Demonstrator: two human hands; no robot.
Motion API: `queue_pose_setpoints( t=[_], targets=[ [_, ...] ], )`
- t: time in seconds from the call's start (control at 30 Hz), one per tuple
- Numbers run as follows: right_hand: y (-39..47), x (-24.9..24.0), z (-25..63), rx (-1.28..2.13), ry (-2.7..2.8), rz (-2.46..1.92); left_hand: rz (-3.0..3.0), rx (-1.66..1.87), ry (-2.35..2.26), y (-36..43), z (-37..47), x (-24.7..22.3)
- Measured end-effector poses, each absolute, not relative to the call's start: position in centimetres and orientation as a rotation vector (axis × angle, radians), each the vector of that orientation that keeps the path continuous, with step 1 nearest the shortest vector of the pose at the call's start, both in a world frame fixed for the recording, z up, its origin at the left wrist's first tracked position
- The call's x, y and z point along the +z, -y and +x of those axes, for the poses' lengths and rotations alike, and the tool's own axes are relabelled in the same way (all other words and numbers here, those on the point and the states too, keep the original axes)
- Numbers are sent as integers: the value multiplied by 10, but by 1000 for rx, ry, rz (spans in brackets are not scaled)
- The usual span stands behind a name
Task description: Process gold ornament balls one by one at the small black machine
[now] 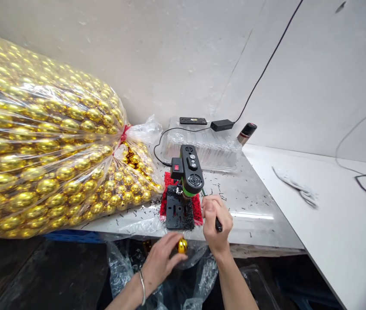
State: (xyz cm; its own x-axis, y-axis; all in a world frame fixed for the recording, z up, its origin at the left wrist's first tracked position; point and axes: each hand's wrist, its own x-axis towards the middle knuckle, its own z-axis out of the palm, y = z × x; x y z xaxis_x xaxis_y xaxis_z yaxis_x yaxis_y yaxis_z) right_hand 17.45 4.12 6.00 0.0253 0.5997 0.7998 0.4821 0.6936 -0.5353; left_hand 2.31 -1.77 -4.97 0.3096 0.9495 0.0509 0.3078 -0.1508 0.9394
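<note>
Between the thumb and fingers of my left hand [161, 254] is a shiny gold ball [182, 246], held just past the table's front edge, above a clear plastic bag [121, 267]. My right hand [217, 221] is wrapped round a tool with a black handle [218, 224]; its far end is mostly hidden by the fingers. Beyond both hands stands a small black machine [192, 170] with a red switch and a green ring. Its slotted black base plate [173, 211] rests on a red mat [197, 209], with small black scraps scattered around.
A huge clear bag of gold balls [47, 159], tied in red, fills the left side. Behind the machine lie a clear plastic tray [215, 150], a power adapter [222, 125] and a dark bottle [246, 133]. A white table [331, 224] adjoins on the right.
</note>
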Motion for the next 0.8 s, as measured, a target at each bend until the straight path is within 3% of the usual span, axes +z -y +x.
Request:
queue_pose_setpoints(
  t=[0.13, 0.27, 0.33, 0.37, 0.4, 0.47, 0.63, 0.8],
  targets=[
    [-39, 49, 173, 81, 1615, -885, 1754, 872, -1225, 24, 14, -44],
    [-39, 49, 172, 74, 1619, -863, 2093, 1161, -1607, -49, -23, -5],
    [-40, 49, 172, 68, 1613, -851, 2250, 941, -1913, -95, -48, 18],
    [-40, 49, 172, 67, 1611, -849, 2301, 663, -2036, -116, -59, 28],
    [-41, 48, 172, 67, 1609, -848, 2333, 361, -2069, -134, -68, 36],
    [-41, 47, 171, 67, 1610, -848, 2356, 137, -2018, -161, -78, 47],
    [-40, 44, 173, 48, 1615, -855, 2359, -32, -1948, -190, -71, 46],
    [-41, 44, 173, 33, 1633, -839, 2343, 17, -1948, -199, -63, 31]
  ],
)
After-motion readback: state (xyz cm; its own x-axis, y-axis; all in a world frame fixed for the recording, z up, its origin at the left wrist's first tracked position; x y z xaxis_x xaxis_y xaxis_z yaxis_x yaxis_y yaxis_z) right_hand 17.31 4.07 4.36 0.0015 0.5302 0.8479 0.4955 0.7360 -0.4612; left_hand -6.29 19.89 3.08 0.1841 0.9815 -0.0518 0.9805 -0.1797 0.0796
